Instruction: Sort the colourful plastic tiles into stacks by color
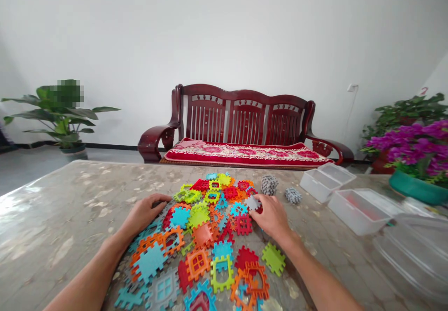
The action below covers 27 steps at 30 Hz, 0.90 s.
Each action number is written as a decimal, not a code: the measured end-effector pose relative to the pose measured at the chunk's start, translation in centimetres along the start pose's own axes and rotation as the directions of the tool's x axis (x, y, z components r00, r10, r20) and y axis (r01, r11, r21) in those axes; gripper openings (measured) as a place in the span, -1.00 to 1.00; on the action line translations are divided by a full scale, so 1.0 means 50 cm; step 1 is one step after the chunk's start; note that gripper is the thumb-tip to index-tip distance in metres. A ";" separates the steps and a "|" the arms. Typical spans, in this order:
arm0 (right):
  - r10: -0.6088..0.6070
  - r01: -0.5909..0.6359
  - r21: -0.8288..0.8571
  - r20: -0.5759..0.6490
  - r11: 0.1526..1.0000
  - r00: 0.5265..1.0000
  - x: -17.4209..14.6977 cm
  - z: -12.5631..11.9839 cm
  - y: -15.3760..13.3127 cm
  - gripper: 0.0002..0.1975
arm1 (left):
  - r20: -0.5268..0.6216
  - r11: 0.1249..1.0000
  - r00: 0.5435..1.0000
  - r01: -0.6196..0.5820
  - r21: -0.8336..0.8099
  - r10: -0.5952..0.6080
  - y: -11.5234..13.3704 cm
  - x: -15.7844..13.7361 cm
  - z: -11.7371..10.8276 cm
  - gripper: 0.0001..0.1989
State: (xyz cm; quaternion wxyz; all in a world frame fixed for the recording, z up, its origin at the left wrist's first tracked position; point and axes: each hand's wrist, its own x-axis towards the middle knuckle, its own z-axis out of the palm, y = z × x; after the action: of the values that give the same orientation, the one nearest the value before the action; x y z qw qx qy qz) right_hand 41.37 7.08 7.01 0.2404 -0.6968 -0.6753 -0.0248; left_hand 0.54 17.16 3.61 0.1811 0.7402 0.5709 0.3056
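Note:
A pile of interlocking plastic tiles with toothed edges, in red, orange, lime green, blue and grey, spreads over the table in front of me. My right hand (275, 215) is at the pile's right side, thumb and fingers closed on a grey tile (252, 202). Below its fingers lies a red window tile (243, 225). My left hand (149, 212) rests at the pile's left edge, fingers stretched toward the tiles with a gap beside the thumb. A blue tile (180, 217) lies to its right. What its fingertips touch is hard to make out.
Beyond my right hand stand a stack of grey tiles (269, 185) and a smaller grey stack (293, 195). Clear plastic boxes (359, 213) and a transparent lid (416, 250) are on the right, near a teal flower pot (416, 187). A wooden bench (245, 115) stands behind the table (70, 217).

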 end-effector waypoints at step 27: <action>0.492 -0.518 -0.120 -0.194 0.847 0.849 0.051 -0.039 0.257 -0.42 | 0.025 0.999 1.000 -0.011 0.049 0.010 -0.029 0.012 0.004 -0.59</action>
State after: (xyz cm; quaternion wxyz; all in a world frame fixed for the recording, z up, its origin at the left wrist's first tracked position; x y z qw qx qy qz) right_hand 54.39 9.08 5.75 0.2311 -0.8637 -0.4421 -0.0718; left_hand -0.31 18.16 2.70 0.1684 0.7512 0.5719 0.2833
